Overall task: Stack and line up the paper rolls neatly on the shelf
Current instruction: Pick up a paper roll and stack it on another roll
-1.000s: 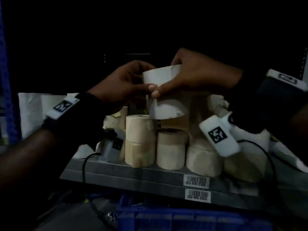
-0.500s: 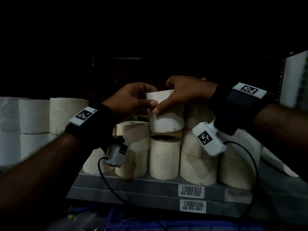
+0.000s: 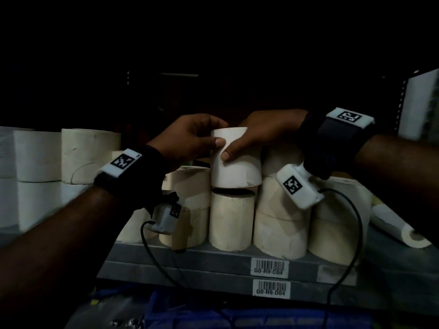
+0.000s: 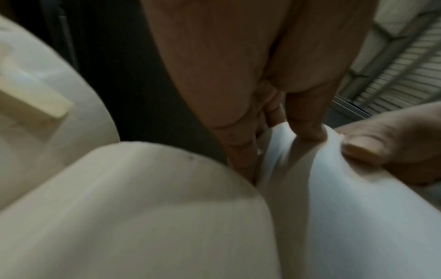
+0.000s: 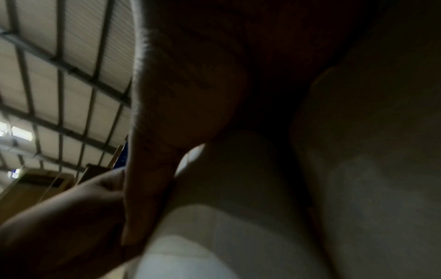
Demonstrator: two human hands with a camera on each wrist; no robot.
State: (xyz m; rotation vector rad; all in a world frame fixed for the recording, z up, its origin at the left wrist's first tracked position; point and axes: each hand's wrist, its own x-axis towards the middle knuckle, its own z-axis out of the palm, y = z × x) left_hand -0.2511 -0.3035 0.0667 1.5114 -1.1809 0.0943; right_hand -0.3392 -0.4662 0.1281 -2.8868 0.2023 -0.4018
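Observation:
Both hands hold one white paper roll (image 3: 234, 166) just above a cream roll (image 3: 231, 220) in the front row on the grey shelf (image 3: 213, 257). My left hand (image 3: 190, 141) grips its upper left side, thumb on the front. My right hand (image 3: 259, 136) grips the top right, thumb across the front face. In the left wrist view my left hand's fingers (image 4: 307, 120) press the white roll (image 4: 346, 217) beside a cream roll (image 4: 143, 217). The right wrist view is dark; a thumb (image 5: 152, 188) lies against the roll (image 5: 226, 226).
Cream rolls (image 3: 280, 222) stand two high along the shelf front. Larger white rolls (image 3: 38, 160) are stacked at the left. One thin roll (image 3: 401, 227) lies on its side at the right. A blue crate (image 3: 237, 314) sits under the shelf. Camera cables hang in front.
The two hands have brought the white roll down and slightly forward, from raised above the stack to just over the front cream roll. The head view shifted up and left.

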